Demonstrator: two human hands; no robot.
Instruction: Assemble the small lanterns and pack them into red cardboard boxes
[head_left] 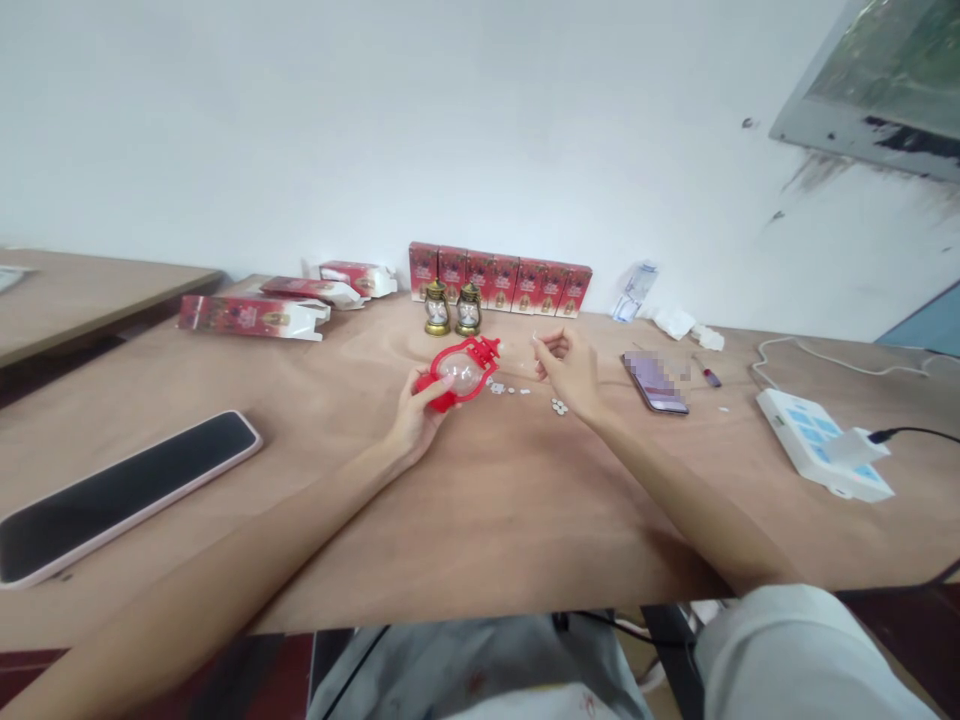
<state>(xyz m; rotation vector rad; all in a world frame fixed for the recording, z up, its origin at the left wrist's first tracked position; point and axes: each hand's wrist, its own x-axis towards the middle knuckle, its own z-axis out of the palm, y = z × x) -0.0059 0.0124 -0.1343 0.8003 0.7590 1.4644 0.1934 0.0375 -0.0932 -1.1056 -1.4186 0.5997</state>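
Observation:
My left hand (417,408) grips a small red toy lantern (465,370) with a clear globe, holding it tilted just above the wooden table (480,500). My right hand (568,366) is raised to its right, thumb and forefinger pinched on a tiny pale piece too small to name. Several small round button cells (559,406) and pale bits (510,389) lie on the table between and below the hands. Two gold lanterns (453,308) stand upright just behind the red one.
A row of red boxes (499,277) lines the wall, with flattened ones (251,315) at left. One phone (120,495) lies near left, another (656,381) at right, beside a small screwdriver (707,374). A white power strip (821,443) with cables sits far right.

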